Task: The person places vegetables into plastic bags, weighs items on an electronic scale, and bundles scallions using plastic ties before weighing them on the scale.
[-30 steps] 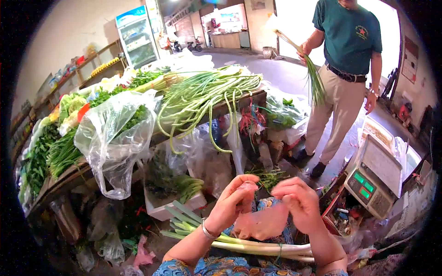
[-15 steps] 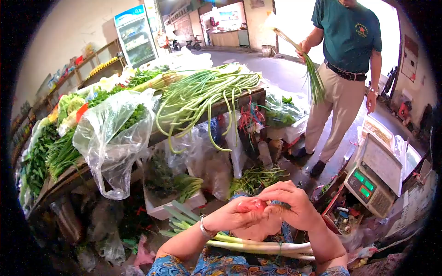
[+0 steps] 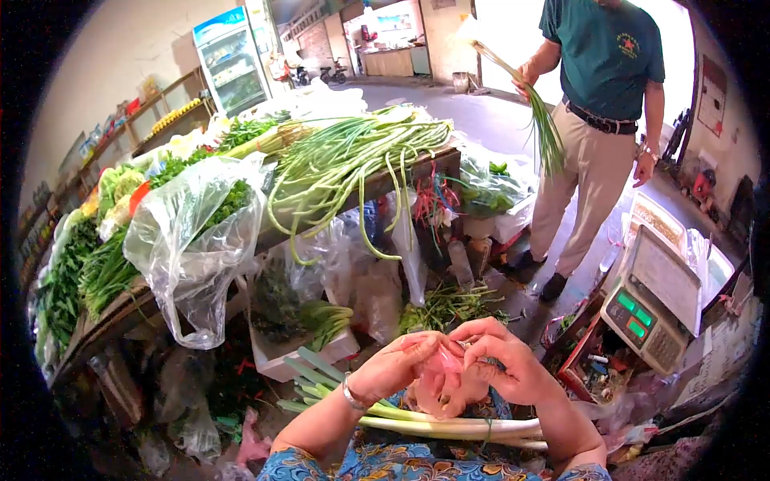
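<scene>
Between my two hands is a thin pinkish-red plastic bag (image 3: 443, 369), partly spread out. My left hand (image 3: 399, 362) grips one side of it, with a bracelet at the wrist. On the other side, my right hand (image 3: 507, 365) pinches the bag's edge between thumb and fingers. Below the hands, long green onions (image 3: 457, 428) with white stalks lie across my lap, their green ends pointing left. What lies just behind the bag is hard to make out.
A vegetable stall holds long beans (image 3: 361, 160) and a clear plastic bag (image 3: 196, 240). A foam box (image 3: 277, 365) sits below. At the right is a digital scale (image 3: 646, 317). A person (image 3: 601, 112) stands ahead, holding green stalks (image 3: 545, 136).
The pinkish-red bag was bunched up in my left hand and is now more spread out between both hands. My fingers have shifted along its edge. The view has moved slightly.
</scene>
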Tool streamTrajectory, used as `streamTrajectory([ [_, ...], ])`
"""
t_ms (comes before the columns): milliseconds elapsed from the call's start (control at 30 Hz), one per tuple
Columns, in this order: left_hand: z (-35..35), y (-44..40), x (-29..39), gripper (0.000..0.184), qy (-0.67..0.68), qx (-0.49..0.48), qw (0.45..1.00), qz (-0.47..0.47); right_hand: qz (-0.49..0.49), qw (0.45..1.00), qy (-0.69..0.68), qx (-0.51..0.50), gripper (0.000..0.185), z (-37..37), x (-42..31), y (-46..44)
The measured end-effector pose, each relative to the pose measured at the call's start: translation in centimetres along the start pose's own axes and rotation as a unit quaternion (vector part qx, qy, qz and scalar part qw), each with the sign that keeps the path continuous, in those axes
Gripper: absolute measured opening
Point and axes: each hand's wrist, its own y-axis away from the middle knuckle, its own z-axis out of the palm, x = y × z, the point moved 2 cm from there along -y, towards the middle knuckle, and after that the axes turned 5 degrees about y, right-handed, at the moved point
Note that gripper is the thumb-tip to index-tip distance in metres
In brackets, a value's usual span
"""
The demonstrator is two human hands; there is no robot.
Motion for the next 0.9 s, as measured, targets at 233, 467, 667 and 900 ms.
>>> streamTrajectory([
  [233, -0.1, -0.1, -0.6, 0.043, 0.016, 0.036, 0.999, -0.016, 0.11, 0.966, -0.217, 0.093, 0.018, 0.1, 1.8, 1.3],
  [467, 1.6, 0.1, 0.0, 0.047, -0.157, 0.021, 0.987, 0.022, 0.039, 0.991, 0.076, 0.105, 0.019, 0.3, 0.1, 0.9],
  [667, 0.7, 0.1, -0.5, 0.049, -0.052, 0.022, 0.998, -0.007, 0.098, 0.978, -0.109, 0.146, 0.007, -0.6, 0.6, 1.7],
  [900, -0.2, 0.4, -1.1, 0.021, 0.025, 0.077, 0.997, 0.012, 0.063, 0.988, -0.11, -0.089, 0.015, 0.0, 0.5, 3.0],
])
